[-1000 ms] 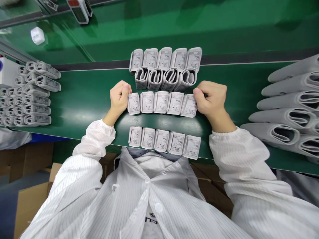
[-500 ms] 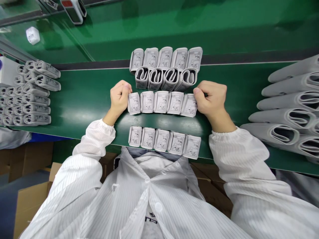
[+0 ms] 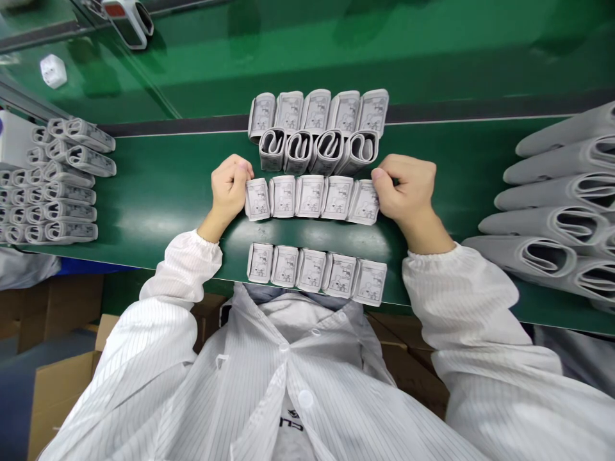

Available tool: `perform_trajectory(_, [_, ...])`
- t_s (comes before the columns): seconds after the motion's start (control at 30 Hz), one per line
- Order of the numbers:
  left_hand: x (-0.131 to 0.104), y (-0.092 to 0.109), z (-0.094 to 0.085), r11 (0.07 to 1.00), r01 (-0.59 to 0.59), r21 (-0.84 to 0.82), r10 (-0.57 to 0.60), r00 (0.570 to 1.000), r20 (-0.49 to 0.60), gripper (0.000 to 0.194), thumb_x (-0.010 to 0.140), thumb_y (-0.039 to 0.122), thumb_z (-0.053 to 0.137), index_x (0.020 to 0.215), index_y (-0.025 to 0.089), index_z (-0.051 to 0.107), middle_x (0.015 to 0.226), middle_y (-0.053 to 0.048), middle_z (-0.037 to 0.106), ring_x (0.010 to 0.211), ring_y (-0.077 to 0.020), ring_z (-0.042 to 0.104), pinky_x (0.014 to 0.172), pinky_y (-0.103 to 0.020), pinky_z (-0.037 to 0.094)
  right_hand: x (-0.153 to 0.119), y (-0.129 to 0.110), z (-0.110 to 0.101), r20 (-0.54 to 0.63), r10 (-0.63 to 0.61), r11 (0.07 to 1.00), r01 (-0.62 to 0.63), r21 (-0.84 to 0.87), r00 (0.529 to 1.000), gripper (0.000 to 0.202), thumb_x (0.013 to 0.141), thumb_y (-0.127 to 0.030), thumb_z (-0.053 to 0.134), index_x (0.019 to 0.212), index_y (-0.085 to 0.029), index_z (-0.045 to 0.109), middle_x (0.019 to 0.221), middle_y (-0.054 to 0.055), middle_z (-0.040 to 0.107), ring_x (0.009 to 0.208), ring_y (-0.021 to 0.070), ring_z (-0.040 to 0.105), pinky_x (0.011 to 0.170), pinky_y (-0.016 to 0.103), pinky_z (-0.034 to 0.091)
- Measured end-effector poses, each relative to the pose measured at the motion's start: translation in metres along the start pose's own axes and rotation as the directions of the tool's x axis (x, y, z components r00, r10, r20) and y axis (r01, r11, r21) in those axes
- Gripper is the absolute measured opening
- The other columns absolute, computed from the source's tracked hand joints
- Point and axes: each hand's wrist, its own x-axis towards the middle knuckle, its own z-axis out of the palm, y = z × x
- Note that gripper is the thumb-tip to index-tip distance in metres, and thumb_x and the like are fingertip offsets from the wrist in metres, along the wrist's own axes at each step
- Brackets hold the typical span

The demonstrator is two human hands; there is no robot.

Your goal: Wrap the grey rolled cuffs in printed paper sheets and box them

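Several folded grey packets with printed faces form a middle row (image 3: 309,196) on the green table. My left hand (image 3: 230,184) is closed in a fist against the row's left end packet (image 3: 257,199). At the other end my right hand (image 3: 407,186), also curled, has its thumb against the right end packet (image 3: 366,202). Whether the fingers grip these packets is hidden. Nearer my body lies another row of printed packets (image 3: 313,271). Beyond the middle row are rolled packets (image 3: 328,151) with their coiled ends showing, and a printed row (image 3: 316,112) behind them.
Stacks of rolled packets (image 3: 70,192) stand at the left beside a white box (image 3: 14,141). Larger folded grey pieces (image 3: 552,186) are piled at the right. A device (image 3: 127,22) and a white socket (image 3: 53,71) sit at the upper left. Cardboard boxes (image 3: 60,397) are below the table.
The whole view has shifted very slightly. Both hands remain closed at the ends of the middle row, and no packet has visibly moved on the table.
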Motion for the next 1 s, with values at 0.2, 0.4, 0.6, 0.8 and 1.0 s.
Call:
perform_trajectory(0.2, [-0.0005, -0.0026, -0.0006, 1.0, 0.001, -0.01, -0.001, 1.0, 0.001, 0.068, 0.117, 0.066, 0.055, 0.065, 0.023, 0.055, 0.074, -0.002, 0.064, 0.071, -0.0163, 0.065, 0.075, -0.038, 0.057, 0.0003, -0.001, -0.0004, 0.026, 0.034, 0.999, -0.033, -0.038, 0.999, 0.066, 0.111, -0.074, 0.049, 0.064, -0.029, 0.037, 0.061, 0.005, 0.043, 0.058, 0.0236, 0.043, 0.061, 0.047, 0.033])
perform_trajectory(0.4, [-0.0006, -0.003, 0.0001, 1.0, 0.004, -0.018, -0.004, 1.0, -0.004, 0.067, 0.116, 0.066, 0.056, 0.065, 0.023, 0.055, 0.074, -0.002, 0.064, 0.071, -0.0163, 0.065, 0.075, -0.038, 0.057, -0.0004, 0.0, -0.0003, 0.029, 0.027, 0.999, -0.026, -0.039, 0.999, 0.066, 0.112, -0.075, 0.044, 0.066, -0.029, 0.037, 0.061, 0.005, 0.044, 0.058, 0.0242, 0.043, 0.061, 0.048, 0.033])
perform_trajectory(0.6, [0.0006, -0.001, -0.0001, 0.999, -0.035, 0.009, 0.035, 0.999, -0.008, 0.067, 0.118, 0.063, 0.055, 0.064, 0.023, 0.055, 0.073, -0.001, 0.065, 0.069, -0.0153, 0.065, 0.071, -0.037, 0.055, -0.0013, 0.0022, 0.001, 0.006, -0.011, 1.0, 0.011, -0.009, 1.0, 0.061, 0.113, -0.067, 0.05, 0.067, -0.029, 0.038, 0.062, 0.004, 0.044, 0.058, 0.0232, 0.042, 0.061, 0.046, 0.031])
perform_trajectory(0.8, [0.0008, -0.0009, 0.0, 0.998, -0.05, 0.03, 0.05, 0.999, -0.002, 0.067, 0.119, 0.061, 0.054, 0.065, 0.023, 0.056, 0.073, -0.001, 0.065, 0.069, -0.0154, 0.066, 0.072, -0.037, 0.056, -0.0011, 0.0045, 0.0045, -0.067, -0.106, 0.994, 0.109, 0.03, 0.992, 0.059, 0.115, -0.062, 0.051, 0.067, -0.029, 0.039, 0.061, 0.002, 0.043, 0.055, 0.021, 0.039, 0.058, 0.044, 0.027])
perform_trajectory(1.0, [0.0005, -0.0001, -0.0002, 0.998, -0.052, 0.028, 0.052, 0.999, 0.0, 0.066, 0.12, 0.06, 0.053, 0.066, 0.022, 0.056, 0.074, -0.001, 0.065, 0.07, -0.0152, 0.066, 0.074, -0.038, 0.057, -0.0008, 0.0016, 0.0017, -0.005, -0.028, 1.0, 0.028, 0.007, 1.0, 0.062, 0.113, -0.069, 0.049, 0.067, -0.029, 0.039, 0.062, 0.003, 0.044, 0.058, 0.0224, 0.04, 0.061, 0.046, 0.031])
